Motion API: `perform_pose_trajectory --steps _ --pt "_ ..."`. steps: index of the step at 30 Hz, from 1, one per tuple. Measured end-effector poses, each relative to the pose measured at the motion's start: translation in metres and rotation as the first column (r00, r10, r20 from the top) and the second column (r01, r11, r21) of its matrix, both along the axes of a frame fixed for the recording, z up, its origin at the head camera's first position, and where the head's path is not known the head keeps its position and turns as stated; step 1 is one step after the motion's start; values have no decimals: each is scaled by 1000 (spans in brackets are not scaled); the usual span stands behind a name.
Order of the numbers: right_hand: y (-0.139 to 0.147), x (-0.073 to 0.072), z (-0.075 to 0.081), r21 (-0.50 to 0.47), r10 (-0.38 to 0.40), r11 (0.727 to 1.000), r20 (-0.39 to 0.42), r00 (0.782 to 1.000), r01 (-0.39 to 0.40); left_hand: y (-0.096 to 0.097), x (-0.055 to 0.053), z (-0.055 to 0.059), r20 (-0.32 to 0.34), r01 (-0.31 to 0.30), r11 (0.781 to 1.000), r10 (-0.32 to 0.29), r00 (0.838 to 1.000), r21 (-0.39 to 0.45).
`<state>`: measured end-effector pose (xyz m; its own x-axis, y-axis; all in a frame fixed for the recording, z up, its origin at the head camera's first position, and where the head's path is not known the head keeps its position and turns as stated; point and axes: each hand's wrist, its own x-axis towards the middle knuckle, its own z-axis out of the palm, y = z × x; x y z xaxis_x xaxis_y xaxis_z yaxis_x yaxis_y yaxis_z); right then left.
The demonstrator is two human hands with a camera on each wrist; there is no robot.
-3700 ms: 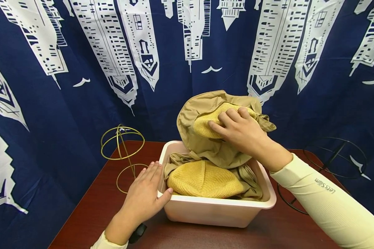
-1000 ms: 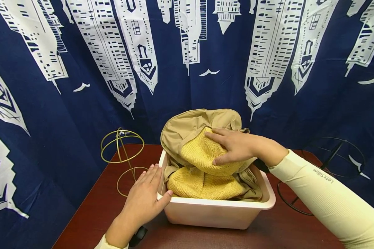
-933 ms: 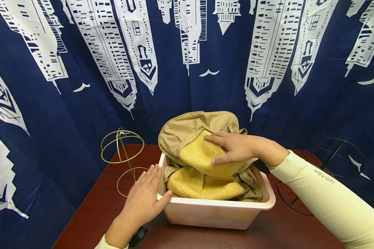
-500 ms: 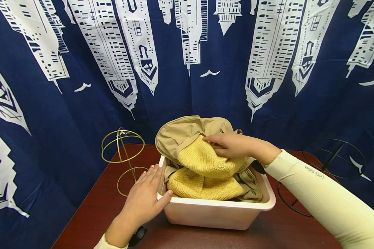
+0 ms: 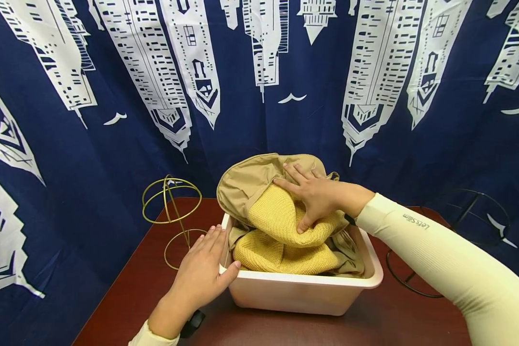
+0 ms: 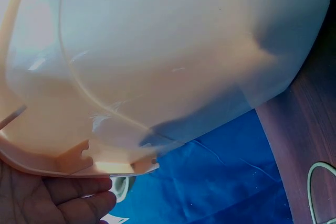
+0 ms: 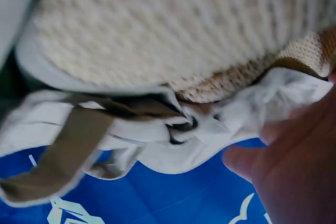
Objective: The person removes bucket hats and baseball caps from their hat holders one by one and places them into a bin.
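Note:
A tan cloth hat with a yellow knitted crown [image 5: 270,211] lies tilted on top of a second yellow knitted hat [image 5: 259,250] in a pale pink plastic bin [image 5: 294,293]. My right hand [image 5: 317,194] rests on the upper hat with fingers spread, thumb on the knit and fingertips on the tan brim [image 5: 246,182]. In the right wrist view, the knit [image 7: 157,30] and a knotted tan tie show close up beside the hand. My left hand [image 5: 201,269] lies flat along the bin's left rim; in the left wrist view its fingers [image 6: 84,203] sit against the rim.
A gold wire stand [image 5: 170,222] is on the red-brown table [image 5: 134,288], left of the bin. At the right, behind my sleeve, stands a black wire stand [image 5: 466,210]. A blue curtain [image 5: 112,158] with white buildings hangs behind.
The upper hat has come down from above the bin onto the lower hat. My right hand has let go of its crown and, in the last half second, spread up toward the brim. The left hand stays put.

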<state>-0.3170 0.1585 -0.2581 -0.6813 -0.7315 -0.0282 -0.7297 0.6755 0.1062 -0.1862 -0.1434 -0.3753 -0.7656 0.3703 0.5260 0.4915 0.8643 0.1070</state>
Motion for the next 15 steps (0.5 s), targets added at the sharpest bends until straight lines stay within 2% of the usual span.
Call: perform_pose_trajectory --steps 3,6,10,15 --pt "2 -8 6 -48 -3 999 92 996 7 2 -2 0 12 2 1000 -2 1000 -4" --pt "4 -12 8 -100 41 995 147 988 -26 2 -2 -1 16 1 1000 -1 1000 -11" --pt "3 -13 6 -146 136 983 154 979 -113 1 -2 0 -1 -9 1000 9 1000 -14" --pt "0 -14 6 -204 255 953 132 958 -225 1 -1 1 -6 -10 1000 10 1000 -9"
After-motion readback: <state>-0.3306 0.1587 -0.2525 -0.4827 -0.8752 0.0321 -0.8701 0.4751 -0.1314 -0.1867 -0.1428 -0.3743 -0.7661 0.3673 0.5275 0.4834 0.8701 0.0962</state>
